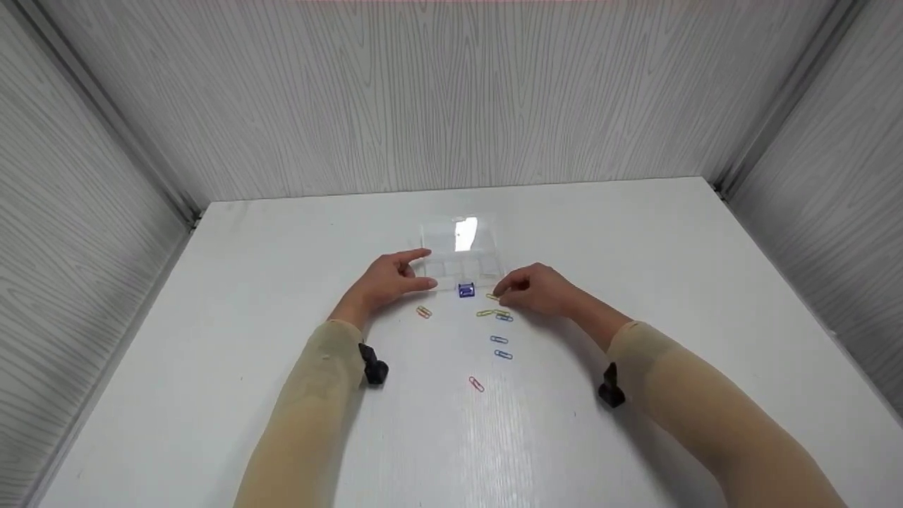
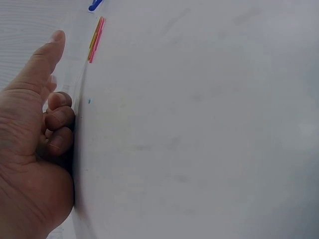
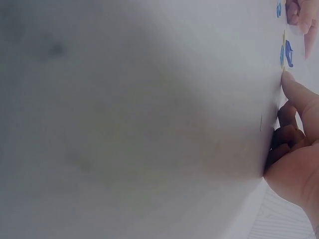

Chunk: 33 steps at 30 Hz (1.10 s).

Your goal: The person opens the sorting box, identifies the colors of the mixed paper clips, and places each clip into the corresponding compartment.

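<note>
A clear plastic compartment box (image 1: 441, 271) lies at the middle of the table, its see-through lid (image 1: 441, 236) tipped back behind it. A blue latch (image 1: 466, 290) sits at its front edge. My left hand (image 1: 388, 280) is at the box's left side, its extended index finger and thumb touching the wall, the other fingers curled beneath. At the front right corner, my right hand (image 1: 540, 291) pinches a yellow paper clip (image 1: 492, 297) between thumb and index finger. Close below that hand lie more yellow clips (image 1: 485, 312) and a blue paper clip (image 1: 505, 318).
Two more blue paper clips (image 1: 499, 340) lie nearer me, with a red paper clip (image 1: 476, 384) closest. Red and yellow clips (image 1: 423, 312) lie together beside the left hand. A wood-patterned panel (image 1: 451, 106) rises behind the white table (image 1: 600, 219), with others on both sides.
</note>
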Tool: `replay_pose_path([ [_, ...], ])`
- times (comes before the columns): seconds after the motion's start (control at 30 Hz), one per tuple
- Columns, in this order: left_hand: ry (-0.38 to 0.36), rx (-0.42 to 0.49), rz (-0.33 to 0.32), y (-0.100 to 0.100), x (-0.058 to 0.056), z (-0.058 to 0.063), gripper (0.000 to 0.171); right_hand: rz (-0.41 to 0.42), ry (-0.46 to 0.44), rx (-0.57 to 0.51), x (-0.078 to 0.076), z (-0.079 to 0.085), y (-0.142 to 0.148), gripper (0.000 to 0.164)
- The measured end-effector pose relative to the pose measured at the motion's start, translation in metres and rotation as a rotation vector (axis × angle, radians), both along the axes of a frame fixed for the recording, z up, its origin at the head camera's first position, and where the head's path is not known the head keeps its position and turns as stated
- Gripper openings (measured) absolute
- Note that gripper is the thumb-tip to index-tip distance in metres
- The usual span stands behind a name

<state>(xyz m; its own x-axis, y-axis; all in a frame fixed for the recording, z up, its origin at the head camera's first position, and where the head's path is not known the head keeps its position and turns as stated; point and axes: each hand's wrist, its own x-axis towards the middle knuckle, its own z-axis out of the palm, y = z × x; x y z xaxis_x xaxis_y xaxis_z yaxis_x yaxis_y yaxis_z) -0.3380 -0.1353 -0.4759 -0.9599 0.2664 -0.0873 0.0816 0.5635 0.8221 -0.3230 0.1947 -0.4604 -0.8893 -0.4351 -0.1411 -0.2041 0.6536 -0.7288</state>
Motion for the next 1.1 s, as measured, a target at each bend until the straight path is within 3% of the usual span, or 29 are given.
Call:
replay_pose_path([
  [0.43,0.011,0.003,-0.006,0.0002,-0.0026,-0.0034,0.073,-0.013,-0.002,0.029,-0.0007,-0.002,-0.0023,0.007],
  [0.77,0.015,0.005,-0.014,0.0005,-0.0028,-0.0025,0.073,-0.006,-0.033,0.002,0.0007,-0.0005,0.0003,0.015],
  [1.1,0.021,-0.008,-0.022,0.0004,-0.0031,-0.0021,0.073,0.004,-0.001,0.016,0.0013,-0.0007,-0.0017,0.011],
])
